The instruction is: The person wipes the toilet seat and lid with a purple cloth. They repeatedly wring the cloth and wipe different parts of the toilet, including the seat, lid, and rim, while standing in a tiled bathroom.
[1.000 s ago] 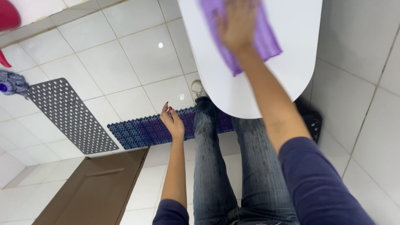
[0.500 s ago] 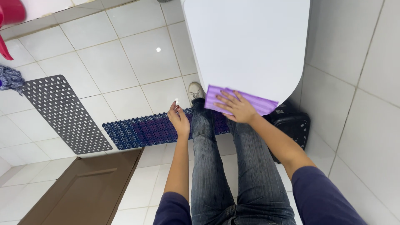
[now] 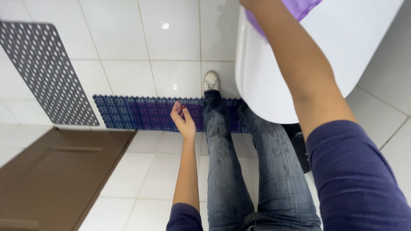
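**Cloth high on the white top, left hand idle**

A grey perforated mat (image 3: 40, 72) lies far left on the white tiled floor (image 3: 128, 38), a brown door (image 3: 55, 171) below it. A blue grid mat (image 3: 141, 113) runs along the floor. The left hand (image 3: 183, 119) hangs empty, fingers loosely curled. The right hand is cut off by the frame's top edge, grip untellable, at the purple cloth (image 3: 299, 6) on the white top (image 3: 265, 81), which hides one foot.

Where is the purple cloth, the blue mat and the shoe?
purple cloth (image 3: 299, 6): head view, on the piece showing beside the arm at the top edge.
blue mat (image 3: 141, 113): head view, on its middle left part.
shoe (image 3: 211, 81): head view, on the toe top.
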